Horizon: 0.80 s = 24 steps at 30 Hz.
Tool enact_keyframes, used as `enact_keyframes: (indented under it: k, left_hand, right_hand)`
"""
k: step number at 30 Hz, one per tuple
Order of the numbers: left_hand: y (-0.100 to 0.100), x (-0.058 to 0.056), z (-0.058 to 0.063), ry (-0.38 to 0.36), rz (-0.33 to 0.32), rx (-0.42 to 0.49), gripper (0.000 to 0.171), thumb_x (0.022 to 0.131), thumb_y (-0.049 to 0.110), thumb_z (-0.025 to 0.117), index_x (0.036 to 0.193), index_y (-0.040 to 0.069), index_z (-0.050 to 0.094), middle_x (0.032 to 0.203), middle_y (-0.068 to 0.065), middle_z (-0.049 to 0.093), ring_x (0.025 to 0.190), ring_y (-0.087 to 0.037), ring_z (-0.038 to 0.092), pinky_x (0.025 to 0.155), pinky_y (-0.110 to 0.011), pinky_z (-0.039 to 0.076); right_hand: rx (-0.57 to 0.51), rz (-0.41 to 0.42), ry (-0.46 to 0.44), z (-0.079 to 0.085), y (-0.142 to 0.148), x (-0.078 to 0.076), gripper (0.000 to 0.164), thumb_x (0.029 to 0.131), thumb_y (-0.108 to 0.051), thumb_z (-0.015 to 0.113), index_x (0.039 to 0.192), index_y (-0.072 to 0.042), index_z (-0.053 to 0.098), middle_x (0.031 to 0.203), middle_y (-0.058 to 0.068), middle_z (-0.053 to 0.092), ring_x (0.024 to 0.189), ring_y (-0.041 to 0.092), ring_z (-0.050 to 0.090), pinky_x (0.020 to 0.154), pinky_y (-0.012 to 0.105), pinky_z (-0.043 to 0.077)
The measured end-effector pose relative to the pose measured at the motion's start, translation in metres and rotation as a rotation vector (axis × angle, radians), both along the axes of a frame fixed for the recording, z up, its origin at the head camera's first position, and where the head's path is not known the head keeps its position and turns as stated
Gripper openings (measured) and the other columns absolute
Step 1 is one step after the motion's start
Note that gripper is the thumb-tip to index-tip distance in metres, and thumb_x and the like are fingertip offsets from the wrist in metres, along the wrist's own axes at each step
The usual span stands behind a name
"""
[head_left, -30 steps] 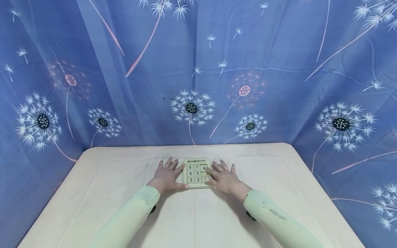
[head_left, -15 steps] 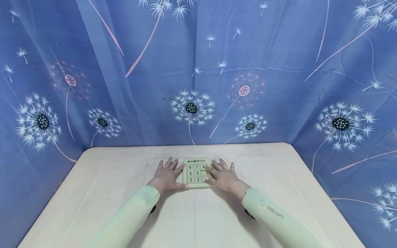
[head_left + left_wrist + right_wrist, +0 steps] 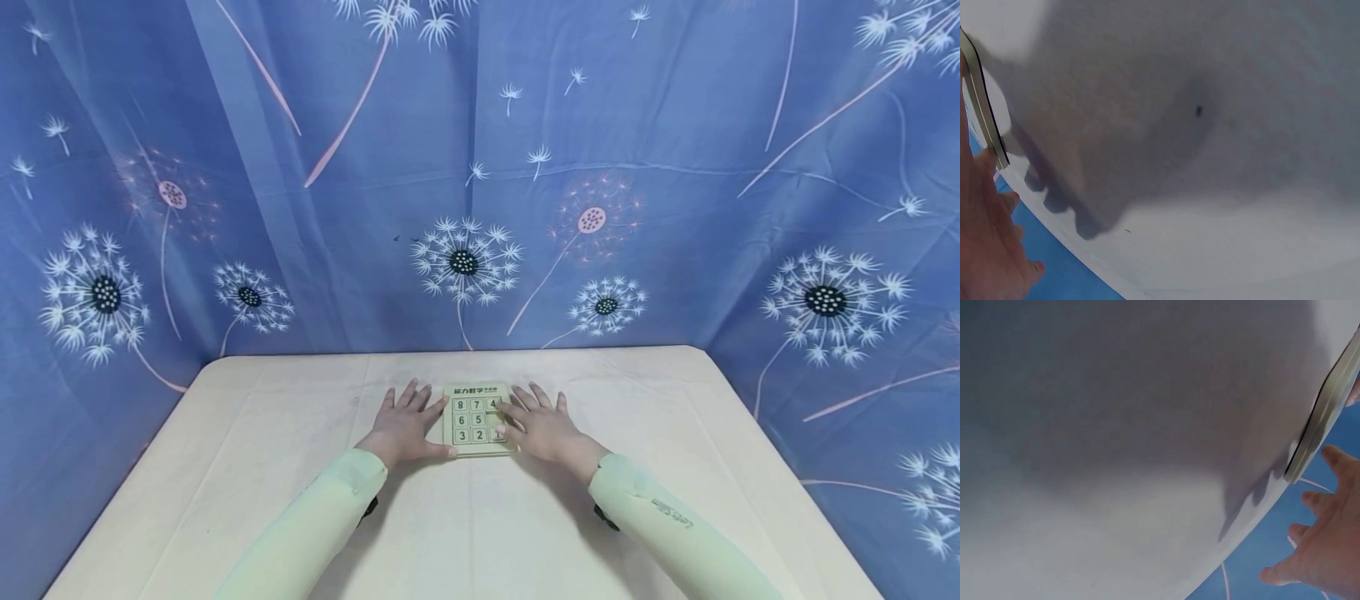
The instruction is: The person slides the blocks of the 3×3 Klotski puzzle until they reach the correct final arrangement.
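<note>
A pale green number slide puzzle (image 3: 480, 447) lies flat on the table, with 8, 7, 4 in its top row, 6 and 5 in the middle, and 3, 2, 1 at the bottom. Beside its left edge rests my left hand (image 3: 403, 429), fingers spread, with the thumb and index fingertips touching the frame. My right hand (image 3: 549, 432) reaches over the right side. Its index fingertip is at the 4 tile (image 3: 492, 404) and its thumb tip at the 1 tile (image 3: 496, 435), partly covering it. A vacant slot lies right of the 5 tile (image 3: 477, 420). Each wrist view catches only the puzzle's side edge.
The puzzle sits on a cream-covered table (image 3: 225, 467). Behind and along both sides hangs a blue curtain (image 3: 337, 250) printed with dandelions, meeting the table's far edge. Pale green sleeves (image 3: 307, 517) cover both forearms.
The 4 tile has slid up against the top of the frame, with the right index finger at it. The right thumb has drawn slightly right, showing more of the 1 tile. My left hand stays put.
</note>
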<state>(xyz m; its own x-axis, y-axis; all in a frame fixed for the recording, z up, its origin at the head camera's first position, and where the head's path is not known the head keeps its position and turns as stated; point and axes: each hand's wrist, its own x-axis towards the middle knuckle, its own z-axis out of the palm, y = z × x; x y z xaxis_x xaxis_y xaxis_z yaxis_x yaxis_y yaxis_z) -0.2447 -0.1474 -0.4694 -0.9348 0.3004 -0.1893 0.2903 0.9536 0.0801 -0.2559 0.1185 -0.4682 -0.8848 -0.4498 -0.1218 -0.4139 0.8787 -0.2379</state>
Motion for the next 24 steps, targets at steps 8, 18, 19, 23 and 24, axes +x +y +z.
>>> enact_keyframes:
  k: [8,18,19,23,24]
  left_hand:
    - [-0.001,0.001,0.000,0.002,-0.003,-0.004,0.097,0.084,0.080,0.059,0.162,0.028,0.032,0.172,-0.013,0.024,0.162,-0.038,0.012,0.130,-0.064,0.012]
    - [0.000,0.002,0.002,0.002,-0.005,0.001,0.097,0.084,0.080,0.059,0.162,0.028,0.032,0.172,-0.013,0.024,0.162,-0.038,0.012,0.130,-0.064,0.011]
    - [0.000,0.001,0.002,0.002,-0.006,0.002,0.097,0.084,0.080,0.059,0.162,0.028,0.032,0.172,-0.013,0.024,0.162,-0.038,0.012,0.130,-0.064,0.012]
    - [0.000,0.001,0.002,0.002,-0.006,0.002,0.097,0.084,0.080,0.059,0.162,0.028,0.032,0.172,-0.013,0.024,0.162,-0.038,0.012,0.130,-0.064,0.012]
    - [0.000,0.001,0.002,0.001,-0.005,0.002,0.097,0.084,0.080,0.059,0.162,0.028,0.032,0.172,-0.013,0.024,0.162,-0.038,0.012,0.130,-0.064,0.012]
  right_hand:
    - [-0.020,0.027,0.016,0.008,0.002,0.012,0.056,0.107,-0.054,0.041,0.156,-0.028,0.044,0.171,0.011,0.026,0.160,0.045,0.014,0.119,0.082,0.010]
    - [-0.057,0.043,0.037,0.006,0.008,0.027,0.054,0.106,-0.053,0.044,0.154,-0.027,0.048,0.169,0.013,0.030,0.158,0.047,0.018,0.118,0.083,0.011]
    - [-0.057,0.044,0.037,0.006,0.009,0.029,0.054,0.106,-0.052,0.044,0.154,-0.027,0.048,0.169,0.013,0.030,0.158,0.047,0.018,0.118,0.083,0.011]
    - [-0.065,0.054,0.041,0.006,0.010,0.036,0.053,0.106,-0.050,0.047,0.153,-0.025,0.049,0.168,0.014,0.032,0.157,0.048,0.020,0.117,0.083,0.012]
    - [-0.065,0.055,0.040,0.006,0.011,0.037,0.053,0.106,-0.050,0.048,0.153,-0.025,0.049,0.168,0.014,0.032,0.157,0.048,0.020,0.118,0.083,0.012]
